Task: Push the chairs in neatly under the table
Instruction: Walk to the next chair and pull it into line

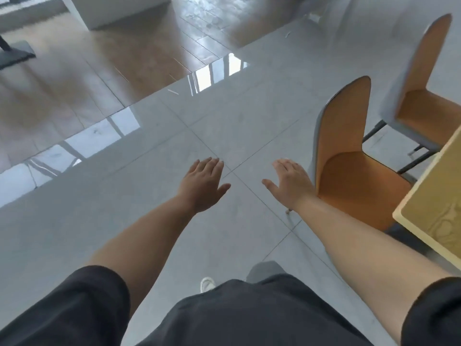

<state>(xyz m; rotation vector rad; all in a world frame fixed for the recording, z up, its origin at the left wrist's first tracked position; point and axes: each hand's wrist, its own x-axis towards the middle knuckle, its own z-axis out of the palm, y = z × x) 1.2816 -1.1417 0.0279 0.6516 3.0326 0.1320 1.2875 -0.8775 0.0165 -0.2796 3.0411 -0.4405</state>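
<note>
Both hands, left hand [203,184] and right hand [290,182], are hanging open, each grip released; at three o'clock the near chair [349,156] is waiting beside the bench [429,211], seemingly next for pushing.

**Glossy floor and far furniture**

Pale grey floor tiles [237,121] filled the middle of the view, their thin joints crossing in a diagonal grid. Bright window reflections [214,73] lay in a broken line along the edge where the grey tiles met a brown wood-look floor [99,71], which also shone. At the far left stood a dark flat pedestal base [15,54] with a dark post rising from it. Behind it a white block-like unit [112,11] rested on the brown floor. A small pale scrap [172,91] lay near the seam.
</note>
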